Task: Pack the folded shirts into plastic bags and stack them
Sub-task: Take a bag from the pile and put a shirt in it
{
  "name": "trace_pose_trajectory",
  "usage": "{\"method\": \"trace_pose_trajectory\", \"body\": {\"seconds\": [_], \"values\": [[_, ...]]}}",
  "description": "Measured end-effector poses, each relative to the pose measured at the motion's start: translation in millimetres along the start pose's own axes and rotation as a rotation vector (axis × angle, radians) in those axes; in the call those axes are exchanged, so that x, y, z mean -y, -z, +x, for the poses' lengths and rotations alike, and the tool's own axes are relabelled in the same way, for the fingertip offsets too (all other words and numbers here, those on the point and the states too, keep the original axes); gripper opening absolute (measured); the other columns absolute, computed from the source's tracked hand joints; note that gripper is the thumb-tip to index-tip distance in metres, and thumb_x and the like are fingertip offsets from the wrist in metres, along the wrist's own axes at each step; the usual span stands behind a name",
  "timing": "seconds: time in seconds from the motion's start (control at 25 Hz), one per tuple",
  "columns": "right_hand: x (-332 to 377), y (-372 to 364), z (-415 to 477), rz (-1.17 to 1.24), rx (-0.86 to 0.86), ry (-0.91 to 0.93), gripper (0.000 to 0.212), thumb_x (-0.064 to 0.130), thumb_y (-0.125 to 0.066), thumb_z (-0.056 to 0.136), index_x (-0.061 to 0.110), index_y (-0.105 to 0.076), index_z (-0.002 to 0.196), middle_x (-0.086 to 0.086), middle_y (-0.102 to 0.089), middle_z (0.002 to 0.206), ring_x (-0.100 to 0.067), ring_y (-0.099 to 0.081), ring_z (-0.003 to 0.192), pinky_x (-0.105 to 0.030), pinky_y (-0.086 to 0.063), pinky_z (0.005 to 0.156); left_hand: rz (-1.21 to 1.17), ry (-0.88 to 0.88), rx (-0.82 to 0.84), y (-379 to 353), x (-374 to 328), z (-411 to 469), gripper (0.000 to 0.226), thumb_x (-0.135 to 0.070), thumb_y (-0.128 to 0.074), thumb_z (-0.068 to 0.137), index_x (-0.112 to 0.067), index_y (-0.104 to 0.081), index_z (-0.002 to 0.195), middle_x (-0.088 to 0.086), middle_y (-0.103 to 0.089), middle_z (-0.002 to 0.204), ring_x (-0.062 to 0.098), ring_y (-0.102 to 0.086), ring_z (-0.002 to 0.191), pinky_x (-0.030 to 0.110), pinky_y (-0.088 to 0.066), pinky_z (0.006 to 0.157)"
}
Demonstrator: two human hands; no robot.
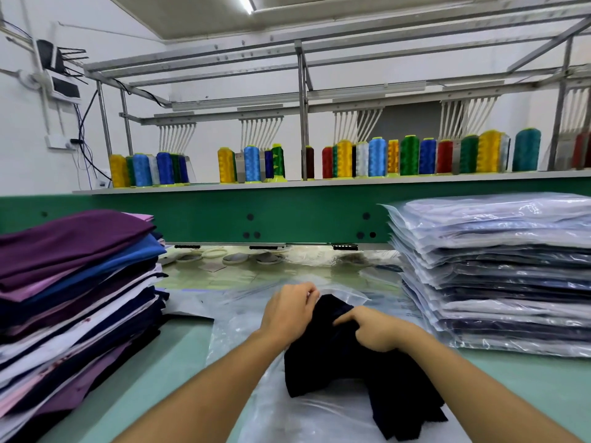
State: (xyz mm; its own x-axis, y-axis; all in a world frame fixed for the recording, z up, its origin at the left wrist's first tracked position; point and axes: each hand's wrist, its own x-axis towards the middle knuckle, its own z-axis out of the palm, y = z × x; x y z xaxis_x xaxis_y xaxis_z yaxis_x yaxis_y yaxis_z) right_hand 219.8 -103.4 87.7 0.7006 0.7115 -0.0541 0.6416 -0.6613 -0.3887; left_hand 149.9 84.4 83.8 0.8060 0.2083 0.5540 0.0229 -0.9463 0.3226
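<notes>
The left hand pinches the mouth of the plastic bag lying on the table, and the right hand grips the dark shirt at that opening. Hold the mouth wide and slide the shirt in flat, so the fold does not bunch.

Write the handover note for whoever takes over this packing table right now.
Hands: the left hand seems to pinch the mouth of the plastic bag. The right hand grips the dark shirt, which lies on the bag with its far end at the opening.
Done: the bagged stack on the right.
Left: slide this shirt in, stack it, then work through the unbagged pile on the left.
</notes>
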Motion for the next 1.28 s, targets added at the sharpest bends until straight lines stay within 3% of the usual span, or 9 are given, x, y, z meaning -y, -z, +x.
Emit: {"method": "trace_pose_trajectory", "body": {"seconds": [0.12,0.24,0.36,0.48,0.56,0.72,0.92,1.12,1.28], "values": [[-6,6,2,0.083,-0.002,-0.065,0.075,-0.007,-0.033,0.077,0.026,-0.060,0.139,-0.003,-0.063,0.135,-0.012,-0.067,0.100,-0.023,-0.055,0.081,-0.082,-0.075,-0.068,4,-7,-2,0.027,-0.039,-0.045,0.106,-0.024,-0.066,0.096,-0.005,-0.065,0.073,0.019,-0.059,0.068,0.039,-0.052,0.064],[-6,16,6,0.230,-0.076,-0.127,0.074,-0.007,-0.037,0.076,0.030,-0.062,0.135,-0.004,-0.070,0.104,-0.008,-0.061,0.058,-0.017,-0.042,0.047,-0.034,-0.162,0.018,9,-14,-4,0.027,-0.041,-0.044,0.105,-0.027,-0.067,0.107,-0.004,-0.072,0.089,0.022,-0.064,0.081,0.039,-0.054,0.070],[4,13,4,0.259,-0.150,-0.113,0.071,-0.008,-0.042,0.079,0.030,-0.061,0.136,-0.003,-0.068,0.110,-0.014,-0.066,0.076,-0.018,-0.049,0.054,0.060,-0.147,0.143,6,-12,-8,0.026,-0.039,-0.041,0.105,-0.028,-0.063,0.111,0.001,-0.071,0.096,0.028,-0.064,0.088,0.041,-0.055,0.073],[4,-7,0,0.055,-0.145,-0.076,0.062,0.003,-0.056,0.083,0.026,-0.058,0.140,0.001,-0.062,0.137,-0.018,-0.062,0.116,-0.028,-0.052,0.094,0.159,-0.097,0.259,-3,-5,-19,0.026,-0.039,-0.038,0.106,-0.026,-0.060,0.114,0.006,-0.068,0.103,0.033,-0.064,0.094,0.041,-0.054,0.076],[2,-12,-11,0.008,-0.135,-0.105,0.063,0.023,-0.070,0.080,0.031,-0.054,0.141,0.006,-0.058,0.141,-0.016,-0.057,0.124,-0.034,-0.049,0.102,0.177,-0.082,0.306,-9,0,-26,0.027,-0.041,-0.038,0.106,-0.027,-0.060,0.116,0.005,-0.066,0.106,0.032,-0.063,0.097,0.039,-0.051,0.075],[-2,-17,-41,-0.099,-0.039,-0.237,0.087,0.060,-0.068,0.070,0.051,-0.032,0.148,0.012,-0.054,0.143,-0.016,-0.055,0.126,-0.032,-0.048,0.096,0.171,-0.043,0.285,-20,-1,-31,0.029,-0.040,-0.033,0.106,-0.027,-0.059,0.110,0.002,-0.061,0.111,0.031,-0.062,0.100,0.039,-0.047,0.076],[17,-24,-45,-0.082,-0.095,-0.121,0.063,0.020,-0.057,0.078,0.042,-0.053,0.137,0.008,-0.062,0.134,-0.021,-0.058,0.122,-0.034,-0.050,0.095,0.199,-0.088,0.195,-14,-9,-20,0.026,-0.034,-0.034,0.107,-0.024,-0.057,0.100,0.004,-0.062,0.101,0.035,-0.061,0.092,0.038,-0.044,0.072],[46,-8,-5,-0.095,-0.141,-0.073,0.033,0.019,-0.056,0.083,0.025,-0.066,0.114,-0.002,-0.070,0.108,-0.026,-0.065,0.100,-0.044,-0.056,0.084,0.034,-0.114,0.218,12,-7,-4,0.028,-0.044,-0.038,0.105,-0.024,-0.056,0.097,0.006,-0.067,0.094,0.034,-0.060,0.087,0.040,-0.052,0.071],[57,-11,37,-0.077,-0.179,-0.085,0.029,0.022,-0.054,0.091,0.018,-0.060,0.118,-0.010,-0.069,0.110,-0.031,-0.065,0.099,-0.039,-0.054,0.081,-0.066,-0.155,0.173,31,-5,4,0.027,-0.043,-0.041,0.105,-0.023,-0.055,0.092,0.001,-0.066,0.086,0.029,-0.059,0.081,0.042,-0.053,0.072]]}}
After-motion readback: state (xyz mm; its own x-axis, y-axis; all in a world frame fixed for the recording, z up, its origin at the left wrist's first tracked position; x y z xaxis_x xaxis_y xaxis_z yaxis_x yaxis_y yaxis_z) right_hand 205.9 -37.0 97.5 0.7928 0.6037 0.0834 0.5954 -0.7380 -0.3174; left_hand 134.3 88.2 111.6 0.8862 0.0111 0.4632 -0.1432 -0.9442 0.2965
